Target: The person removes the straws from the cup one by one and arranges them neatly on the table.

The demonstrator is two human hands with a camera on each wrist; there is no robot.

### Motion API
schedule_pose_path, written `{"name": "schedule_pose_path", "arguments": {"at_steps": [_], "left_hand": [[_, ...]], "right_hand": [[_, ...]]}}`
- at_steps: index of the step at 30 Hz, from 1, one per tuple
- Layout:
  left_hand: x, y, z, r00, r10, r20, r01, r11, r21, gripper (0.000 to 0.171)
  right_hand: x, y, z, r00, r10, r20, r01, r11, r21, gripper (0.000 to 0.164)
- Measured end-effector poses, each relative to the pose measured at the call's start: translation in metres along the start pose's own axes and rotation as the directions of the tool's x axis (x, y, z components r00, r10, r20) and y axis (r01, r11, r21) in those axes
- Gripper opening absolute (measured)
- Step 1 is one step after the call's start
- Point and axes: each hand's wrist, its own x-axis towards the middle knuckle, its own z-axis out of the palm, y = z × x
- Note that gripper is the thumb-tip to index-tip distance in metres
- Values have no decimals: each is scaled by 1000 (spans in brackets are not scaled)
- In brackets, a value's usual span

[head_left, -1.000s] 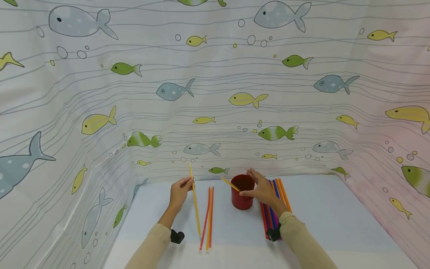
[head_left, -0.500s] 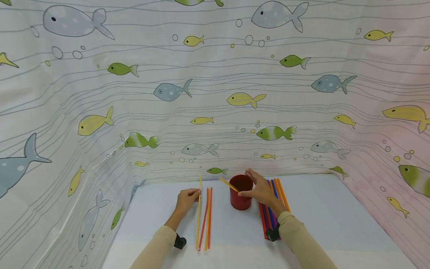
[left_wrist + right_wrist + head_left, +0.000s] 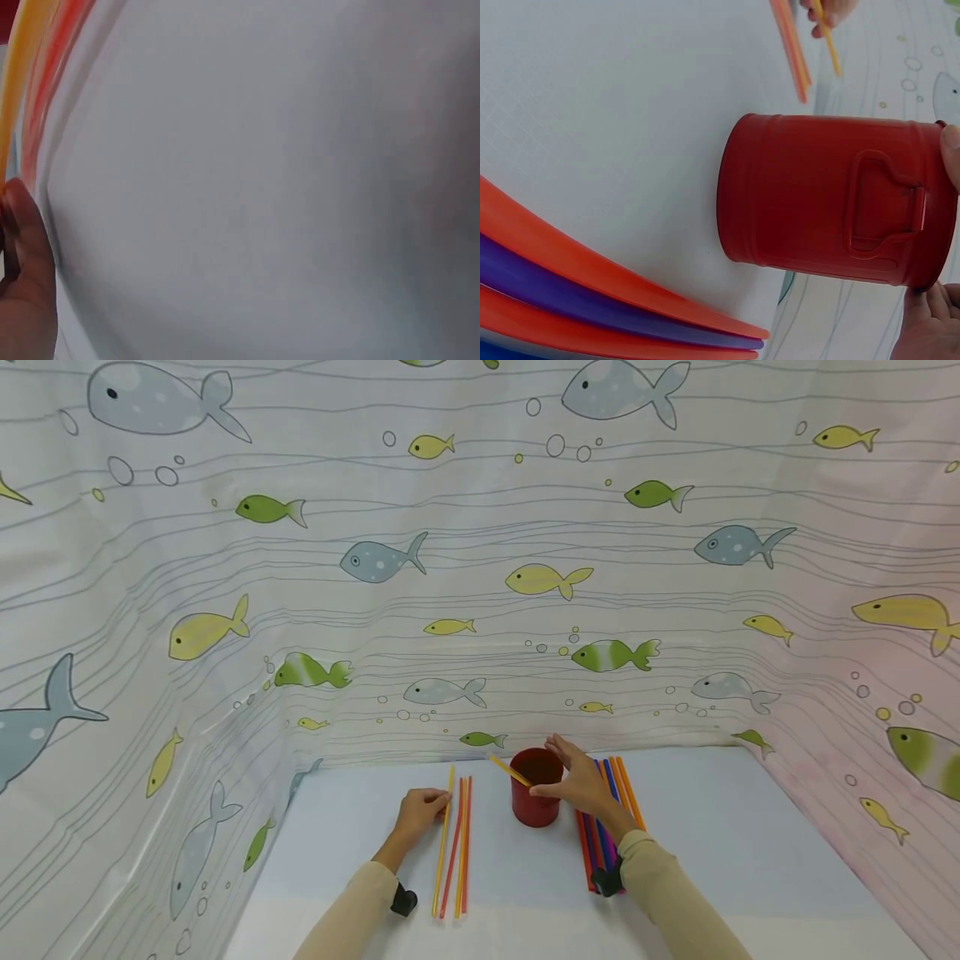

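My left hand [image 3: 420,815] pinches a yellow straw [image 3: 440,862] near its far end, the straw lying along the left of a row of two red straws and one yellow one [image 3: 461,847]. Blurred yellow and red straws fill the top left corner of the left wrist view, with fingertips [image 3: 24,217] below them. My right hand [image 3: 585,788] spans the mouth of a red metal pot [image 3: 535,810] and grips its rim, thumb on the near side. A small handle shows on the pot's wall [image 3: 802,195] in the right wrist view. One yellow straw [image 3: 510,770] leans out over the pot's left rim.
Several straws [image 3: 628,785] in orange, blue, purple and red lie side by side right of the pot, partly under my right forearm. The white table [image 3: 720,835] meets a fish-print curtain [image 3: 525,527] at the back and sides.
My left hand has brought the yellow straw rightward and down, from raised and tilted to lying beside the other straws. My right hand has stayed on the pot.
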Motion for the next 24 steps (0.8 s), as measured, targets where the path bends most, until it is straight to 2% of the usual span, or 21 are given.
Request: {"name": "schedule_pose_path", "arguments": {"at_steps": [10, 18, 24], "left_hand": [[-2, -4, 4, 1000, 5, 22, -6, 998, 55, 21], [-4, -2, 5, 1000, 13, 28, -15, 997, 74, 20], [-6, 2, 4, 998, 41, 45, -46, 992, 114, 22]], "right_hand": [[0, -1, -1, 1000, -6, 10, 6, 1000, 15, 115], [0, -2, -2, 1000, -16, -1, 16, 1000, -6, 115], [-1, -1, -1, 1000, -9, 0, 9, 1000, 2, 115]]}}
